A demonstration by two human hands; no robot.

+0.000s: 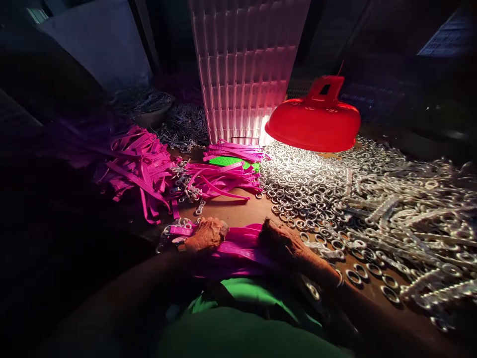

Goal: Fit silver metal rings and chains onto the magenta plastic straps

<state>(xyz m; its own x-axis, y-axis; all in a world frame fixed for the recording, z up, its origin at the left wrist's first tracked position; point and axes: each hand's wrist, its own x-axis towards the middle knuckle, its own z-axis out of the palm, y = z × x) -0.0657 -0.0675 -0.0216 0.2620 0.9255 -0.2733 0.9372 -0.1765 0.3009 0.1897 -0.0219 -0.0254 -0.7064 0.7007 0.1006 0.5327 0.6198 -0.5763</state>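
A bundle of flat magenta straps (pixel 242 248) lies across the near edge of the work surface, in front of my body. My left hand (pixel 207 233), with a watch at its wrist, is closed over the bundle's left part. At the other end my right hand (pixel 286 242) has its fingers curled round the straps; its fingertips are in shadow. Strap ends and several silver rings (pixel 161 243) show beyond my left hand. More magenta straps (pixel 219 179) lie just past the hands, partly on a bright green perforated piece (pixel 229 161).
A red lamp (pixel 315 124) hangs low over a wide heap of silver rings and ridged metal pieces (pixel 328 199) on the right. To the left rises a big pile of magenta straps (pixel 137 164). A pale ribbed panel (pixel 248 64) stands upright behind. The far left is dark.
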